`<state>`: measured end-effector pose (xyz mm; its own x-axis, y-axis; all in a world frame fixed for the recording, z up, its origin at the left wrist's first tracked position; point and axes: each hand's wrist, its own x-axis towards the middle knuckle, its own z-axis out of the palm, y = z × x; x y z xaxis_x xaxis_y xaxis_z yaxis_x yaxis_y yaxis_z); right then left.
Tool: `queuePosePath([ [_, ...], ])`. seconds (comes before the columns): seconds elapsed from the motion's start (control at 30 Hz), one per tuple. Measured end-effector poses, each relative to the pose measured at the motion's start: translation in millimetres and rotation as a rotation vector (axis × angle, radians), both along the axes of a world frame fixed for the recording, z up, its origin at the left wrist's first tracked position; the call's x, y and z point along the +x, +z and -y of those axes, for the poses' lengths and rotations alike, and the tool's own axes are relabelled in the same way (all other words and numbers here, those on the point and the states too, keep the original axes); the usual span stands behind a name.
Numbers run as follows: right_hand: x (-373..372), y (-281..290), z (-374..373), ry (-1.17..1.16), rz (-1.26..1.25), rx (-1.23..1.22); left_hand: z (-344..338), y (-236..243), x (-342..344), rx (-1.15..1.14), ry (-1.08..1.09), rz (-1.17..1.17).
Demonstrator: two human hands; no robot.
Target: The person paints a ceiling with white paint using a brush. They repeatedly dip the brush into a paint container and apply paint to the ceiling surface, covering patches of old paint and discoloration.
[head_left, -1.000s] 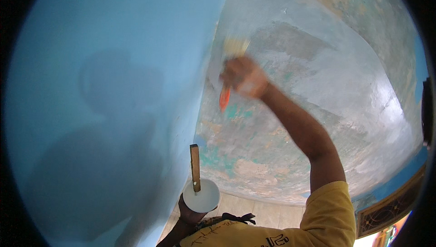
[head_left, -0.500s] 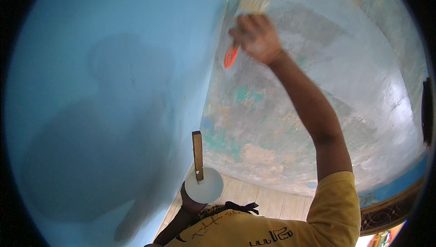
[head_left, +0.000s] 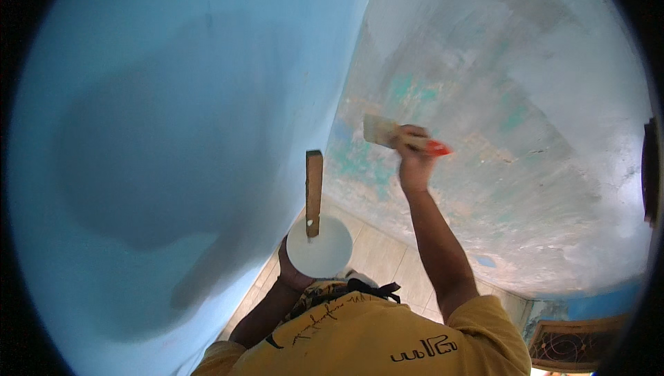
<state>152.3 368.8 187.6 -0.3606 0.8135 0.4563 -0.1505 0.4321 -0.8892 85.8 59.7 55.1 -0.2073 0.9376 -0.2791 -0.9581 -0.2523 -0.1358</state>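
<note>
Red at the handle, the brush (head_left: 380, 131) is now well below its place half a second ago, high on the grey wall (head_left: 498, 92). Its bristles have swung from about twelve o'clock to ten, so the upward stroke seems to be over, and the brush sits nearer the white tub (head_left: 332, 255); whether the bristles touch the wall, I cannot tell. The brush lies toward two o'clock from the view's middle. The right hand (head_left: 415, 158) has its fingers clamped round it, the forearm rising toward eleven o'clock from a bent elbow, the handle's end pointing to four. The left hand (head_left: 294, 272) holds the tub at six o'clock, its visible fingers curled against the outside. A wooden stick (head_left: 314, 189) leans up from the tub toward twelve.
</note>
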Motion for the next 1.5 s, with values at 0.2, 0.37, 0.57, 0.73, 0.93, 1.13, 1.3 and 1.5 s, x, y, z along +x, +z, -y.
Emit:
queuePosePath([
  [0.2, 62.1, 21.7, 47.9, 0.177, -0.585, -0.858, -3.5, -5.7, 1.7, 0.09, -0.02, 0.0],
  [0.37, 112.1, 17.4, 74.3, 0.282, -0.68, -0.851, -7.1, 8.5, 1.8, 0.075, 0.027, -0.091],
  [0.57, 127.3, 83.4, 131.2, 0.252, -0.575, -0.392, -11.2, 20.8, 1.3, 0.204, 0.019, -0.246],
  [0.73, 105.9, 120.0, 169.8, 0.249, -0.489, -0.259, -1.7, 44.1, 4.5, 0.288, -0.017, -0.042],
  [0.93, 112.5, 118.2, 163.9, 0.265, -0.468, -0.25, -6.3, 38.7, 21.0, 0.334, -0.017, 0.066],
  [1.13, 114.1, 117.5, 147.4, 0.161, -0.459, -0.198, -2.7, 57.0, 25.4, 0.299, 0.005, 0.09],
  [1.3, 96.5, 103.4, 109.7, 0.067, -0.485, -0.299, -0.3, 38.2, 18.7, 0.223, 0.045, -0.113],
  [1.5, 70.4, 135.4, 62.8, -0.01, -0.414, -0.215, -3.6, 50.5, 11.7, 0.03, 0.059, -0.359],
])
